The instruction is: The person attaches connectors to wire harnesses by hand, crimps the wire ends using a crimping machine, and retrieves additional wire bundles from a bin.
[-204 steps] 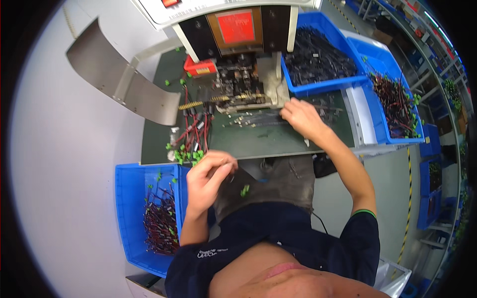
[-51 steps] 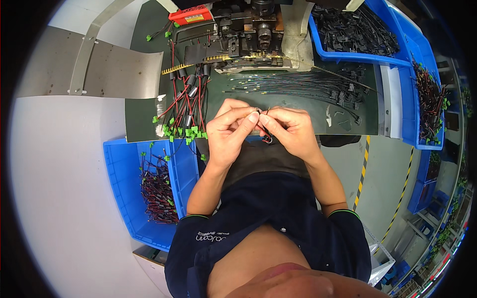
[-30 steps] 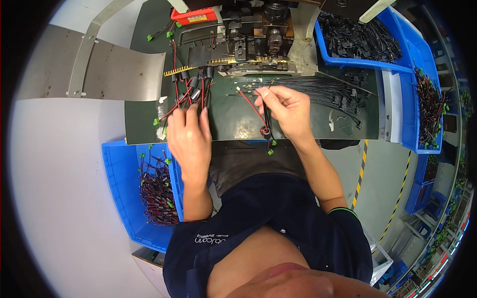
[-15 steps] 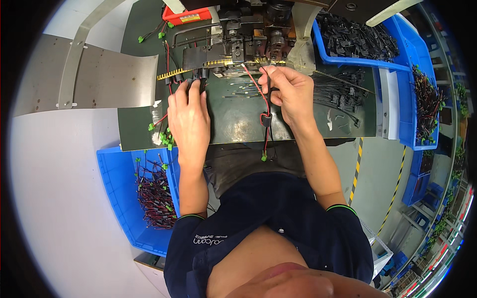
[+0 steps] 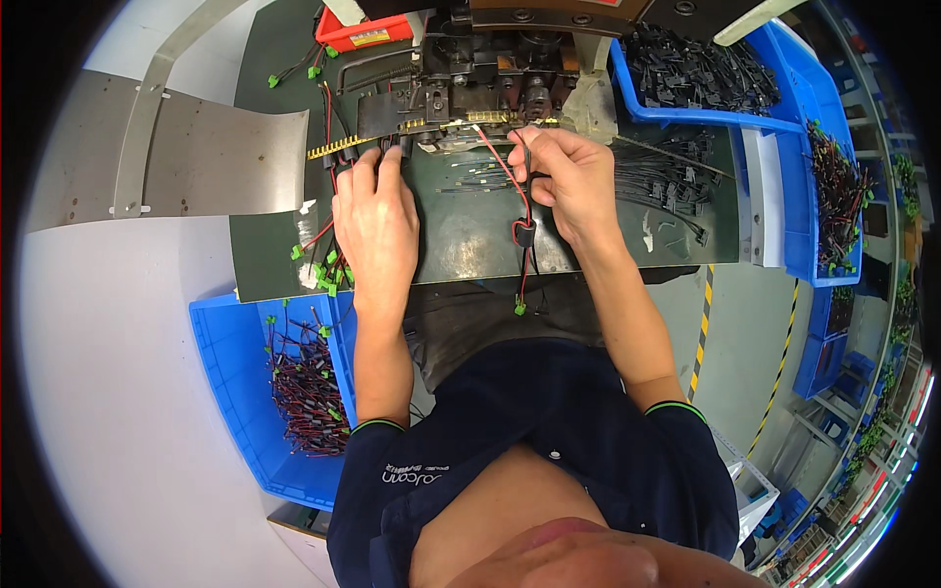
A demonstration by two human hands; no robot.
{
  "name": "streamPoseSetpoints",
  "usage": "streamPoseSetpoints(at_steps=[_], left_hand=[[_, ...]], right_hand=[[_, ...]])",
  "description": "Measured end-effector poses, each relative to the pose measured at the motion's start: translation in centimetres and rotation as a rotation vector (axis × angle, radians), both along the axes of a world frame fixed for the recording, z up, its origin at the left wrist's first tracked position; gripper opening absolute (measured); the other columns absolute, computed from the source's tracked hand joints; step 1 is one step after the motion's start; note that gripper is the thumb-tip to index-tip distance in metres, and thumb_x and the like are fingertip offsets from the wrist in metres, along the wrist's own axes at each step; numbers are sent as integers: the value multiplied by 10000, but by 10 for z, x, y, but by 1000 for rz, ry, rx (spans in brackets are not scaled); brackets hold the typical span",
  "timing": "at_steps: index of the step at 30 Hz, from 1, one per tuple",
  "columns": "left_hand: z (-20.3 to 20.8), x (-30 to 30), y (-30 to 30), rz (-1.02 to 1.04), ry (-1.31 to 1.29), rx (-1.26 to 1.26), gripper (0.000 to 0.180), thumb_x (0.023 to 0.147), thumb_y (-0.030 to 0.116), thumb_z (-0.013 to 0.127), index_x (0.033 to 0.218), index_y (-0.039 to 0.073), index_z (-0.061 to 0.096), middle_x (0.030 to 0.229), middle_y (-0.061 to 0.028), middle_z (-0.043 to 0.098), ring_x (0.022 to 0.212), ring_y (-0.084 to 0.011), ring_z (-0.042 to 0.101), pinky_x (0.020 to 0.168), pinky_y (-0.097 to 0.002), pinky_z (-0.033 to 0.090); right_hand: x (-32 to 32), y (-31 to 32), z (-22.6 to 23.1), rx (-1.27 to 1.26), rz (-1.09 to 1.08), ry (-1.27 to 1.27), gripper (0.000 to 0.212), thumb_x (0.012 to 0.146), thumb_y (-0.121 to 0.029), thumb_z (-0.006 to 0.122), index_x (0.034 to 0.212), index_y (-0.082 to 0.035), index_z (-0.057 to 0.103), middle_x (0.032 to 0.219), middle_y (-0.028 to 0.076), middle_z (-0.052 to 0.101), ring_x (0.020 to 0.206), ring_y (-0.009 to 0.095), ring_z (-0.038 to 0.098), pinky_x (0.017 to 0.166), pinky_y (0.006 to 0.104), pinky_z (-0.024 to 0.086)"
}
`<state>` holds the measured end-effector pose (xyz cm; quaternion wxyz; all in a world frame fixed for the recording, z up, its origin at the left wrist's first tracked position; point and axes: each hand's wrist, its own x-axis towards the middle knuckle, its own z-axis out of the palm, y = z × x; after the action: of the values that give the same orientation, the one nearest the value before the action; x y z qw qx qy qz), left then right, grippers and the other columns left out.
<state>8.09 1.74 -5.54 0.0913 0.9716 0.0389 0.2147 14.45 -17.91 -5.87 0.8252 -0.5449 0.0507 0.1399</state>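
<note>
My right hand (image 5: 578,181) pinches the black wire of a red-and-black wire lead (image 5: 522,201) at the front of a dark metal crimping machine (image 5: 480,83). The lead's red wire slants up to a strip of brass terminals (image 5: 431,124). Lower on this lead is a black cylindrical core (image 5: 525,234), and a green connector (image 5: 520,309) hangs past the bench edge. My left hand (image 5: 377,220) lies farther left, its fingers curled over black-cored leads (image 5: 345,155) beside the terminal strip. Its fingertips partly hide what they hold.
Black wires with connectors (image 5: 676,181) lie on the green bench (image 5: 461,245) at right. Blue bins (image 5: 627,83) of black parts and of leads (image 5: 833,211) stand beyond. Another blue bin (image 5: 230,363) sits lower left, below a curved metal plate (image 5: 216,162). A red tray (image 5: 338,34) is at the back.
A dark upper part of the machine has come down into view. My left fingers have shifted slightly and cover more of the black core. My right hand keeps its pinch almost in place.
</note>
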Motion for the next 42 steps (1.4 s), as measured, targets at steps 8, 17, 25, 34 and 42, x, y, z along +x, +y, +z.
streamPoseSetpoints(at_steps=[8,17,25,34,42], left_hand=[[1,5,2,-108,89,235,388,831,61,548,1205,45,650,1301,-132,613,1061,-293,574,856,-386,467],[-7,23,-13,-41,131,294,129,896,103,558,996,51,621,1067,-109,670,971,-285,603,799,-402,476],[27,-5,-17,-41,66,300,322,853,49,607,1174,54,619,955,-114,661,750,-304,660,689,-402,540],[86,-71,36,-101,45,-456,73,887,-26,677,950,-51,705,934,-111,657,794,-179,610,725,-279,495],[101,-125,58,-206,-435,-1034,140,961,-3,587,1091,-37,623,926,-143,609,660,-138,531,539,-247,456]], right_hand=[[-60,-102,71,-399,281,-10,209,979,-160,628,929,31,699,666,34,644,451,44,502,394,191,322],[-45,-315,245,-1448,-199,-455,295,1031,-255,536,1032,7,672,670,-35,541,515,26,425,495,198,331],[65,-485,179,-1180,-667,-1076,198,992,-159,585,1050,18,652,910,117,636,790,170,610,694,295,485],[-5,-155,34,-1346,231,-1255,129,876,-166,685,932,-49,695,963,54,675,896,224,657,764,339,550],[3,-107,-2,-1545,361,-1446,109,738,-138,635,818,-73,599,836,28,565,853,196,596,691,325,538]])
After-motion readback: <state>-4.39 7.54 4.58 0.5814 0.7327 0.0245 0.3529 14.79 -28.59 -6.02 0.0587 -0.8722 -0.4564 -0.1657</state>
